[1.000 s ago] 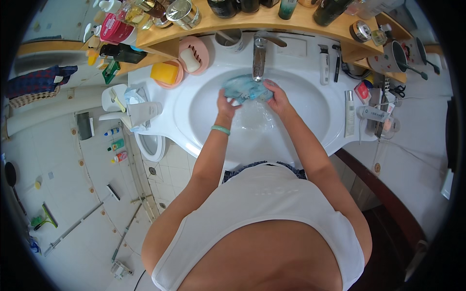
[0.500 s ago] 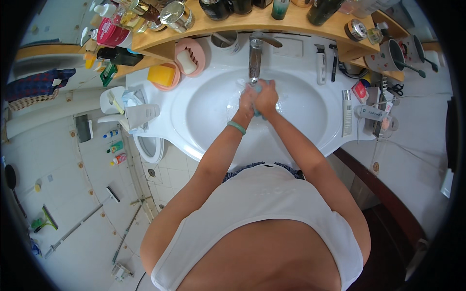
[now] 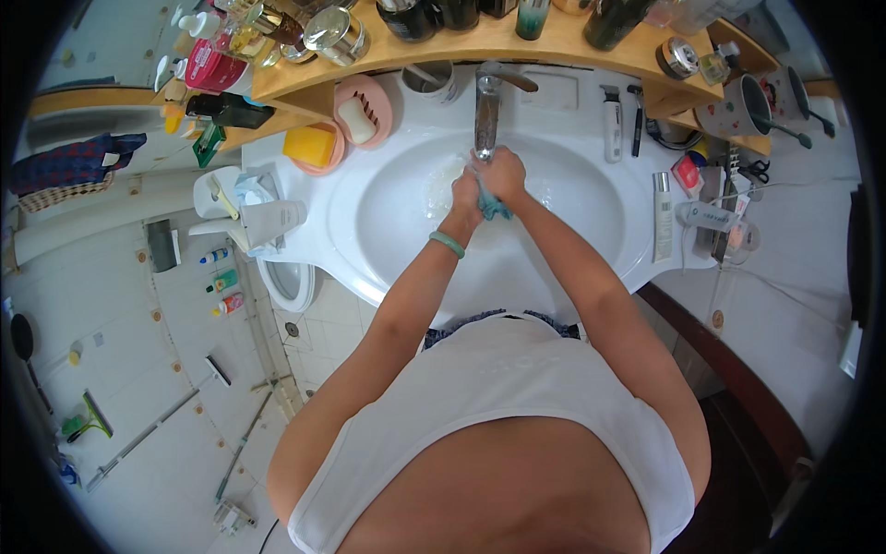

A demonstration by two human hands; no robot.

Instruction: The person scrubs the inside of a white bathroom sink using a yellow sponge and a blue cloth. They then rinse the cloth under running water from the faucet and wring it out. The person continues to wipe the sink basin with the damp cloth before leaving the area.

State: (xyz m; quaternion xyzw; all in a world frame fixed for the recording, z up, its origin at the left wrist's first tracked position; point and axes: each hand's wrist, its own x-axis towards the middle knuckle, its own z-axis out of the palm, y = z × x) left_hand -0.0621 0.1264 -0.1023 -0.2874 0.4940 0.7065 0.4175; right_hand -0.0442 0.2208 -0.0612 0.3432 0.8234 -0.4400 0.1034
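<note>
Under the metal faucet [image 3: 486,120], both my hands grip a wet blue-green cloth [image 3: 494,207] above the white sink basin [image 3: 591,212]. My left hand [image 3: 467,196], with a pale green bangle [image 3: 448,244] on its wrist, is closed on the cloth's left side. Fingers curled, my right hand [image 3: 501,174] holds it from the right, close beneath the spout. A loose end of the cloth hangs down between the hands. Splashing water shows in the basin around them. The part of the cloth inside my fingers is hidden.
Pink dishes with yellow soap [image 3: 309,145] and white soap [image 3: 355,120] sit left of the faucet. A cup [image 3: 430,85] stands behind the basin. On the right lie a trimmer [image 3: 612,125], a razor [image 3: 637,120] and a white tube [image 3: 663,217]. Bottles crowd the wooden shelf [image 3: 554,54] above.
The cloth was bunched between my hands near the spout; now its end hangs lower toward me. My right hand has shifted slightly up and left, and my left hand's fingers have curled in.
</note>
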